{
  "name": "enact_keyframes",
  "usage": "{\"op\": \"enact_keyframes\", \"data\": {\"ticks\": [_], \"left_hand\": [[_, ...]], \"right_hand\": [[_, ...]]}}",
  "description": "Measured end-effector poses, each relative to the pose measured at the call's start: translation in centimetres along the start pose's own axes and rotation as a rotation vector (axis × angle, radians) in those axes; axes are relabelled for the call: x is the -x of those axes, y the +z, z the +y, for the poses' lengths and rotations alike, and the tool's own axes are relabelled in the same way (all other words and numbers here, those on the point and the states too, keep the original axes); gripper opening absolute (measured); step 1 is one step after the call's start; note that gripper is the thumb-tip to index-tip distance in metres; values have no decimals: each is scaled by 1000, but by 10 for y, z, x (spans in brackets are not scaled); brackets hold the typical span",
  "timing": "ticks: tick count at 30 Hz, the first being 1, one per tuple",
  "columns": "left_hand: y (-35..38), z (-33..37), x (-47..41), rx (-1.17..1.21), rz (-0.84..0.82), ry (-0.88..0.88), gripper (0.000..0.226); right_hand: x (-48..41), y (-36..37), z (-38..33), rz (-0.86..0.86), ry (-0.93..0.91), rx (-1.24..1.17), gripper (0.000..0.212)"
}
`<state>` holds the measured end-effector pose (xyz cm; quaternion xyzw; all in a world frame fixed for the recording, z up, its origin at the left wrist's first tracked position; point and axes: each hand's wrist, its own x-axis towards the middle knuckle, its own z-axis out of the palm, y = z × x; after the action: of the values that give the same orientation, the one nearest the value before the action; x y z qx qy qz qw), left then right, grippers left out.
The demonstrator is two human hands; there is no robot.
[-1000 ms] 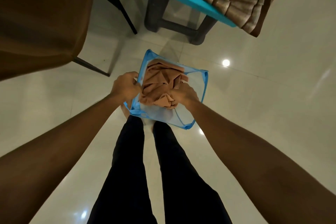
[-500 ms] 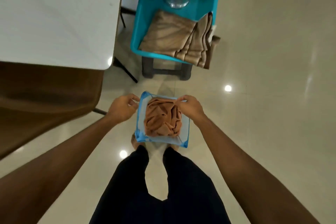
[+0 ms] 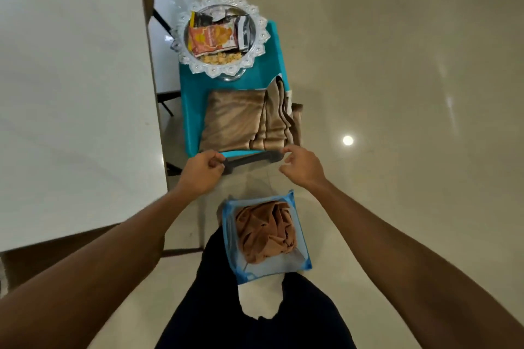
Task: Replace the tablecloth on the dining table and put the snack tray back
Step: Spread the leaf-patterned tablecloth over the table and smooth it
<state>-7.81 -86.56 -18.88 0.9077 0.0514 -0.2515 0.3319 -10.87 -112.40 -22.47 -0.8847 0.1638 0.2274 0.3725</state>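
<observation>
Legs in dark trousers are seen nearest, and just ahead of them one blue basket is set on the floor. One crumpled brown cloth, judged to be the old tablecloth, is bundled inside it. Half a second ago the basket's rim was pinched by both hands; now it has been released and both hands have been raised and carried forward. The removal step is therefore taken as finished, and the fetching of the fresh cloth as begun.

Two hands are counted. The left hand is held with fingers curled into a fist, and nothing is seen in it. The right hand is held with fingers loosely bent and spread, and nothing is gripped. Both are poised near the front edge of one teal stool, without the stool being touched as far as can be told.

On the stool one folded beige cloth is laid, one corner hanging over the right side. Just beyond it, on the same stool, one snack tray with a lacy rim is placed. Several packets and some loose snacks are held in it; their exact number cannot be told.

To the left, one white table is seen uncovered, so the spreading and the tray's return are not yet done.
</observation>
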Motion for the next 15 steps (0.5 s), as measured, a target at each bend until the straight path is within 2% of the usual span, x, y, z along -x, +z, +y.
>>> {"op": "enact_keyframes", "data": {"ticks": [3,5,7,11,15], "left_hand": [[6,1,-49,-273,-100,-44,35],[17,0,-67,-557,-191,-48,55],[30,-5,-85,-698,-263,-78,75],[60,-20,-99,-690,-352,-129,99],[76,-32,-89,-580,-274,-124,113]], "right_hand": [[-27,4,-23,0,-166,235,62],[-46,12,-40,-81,-250,455,67],[-77,28,-55,-205,-282,612,74],[-127,57,-75,-417,-289,713,78],[-151,63,-75,-455,-238,694,65]]}}
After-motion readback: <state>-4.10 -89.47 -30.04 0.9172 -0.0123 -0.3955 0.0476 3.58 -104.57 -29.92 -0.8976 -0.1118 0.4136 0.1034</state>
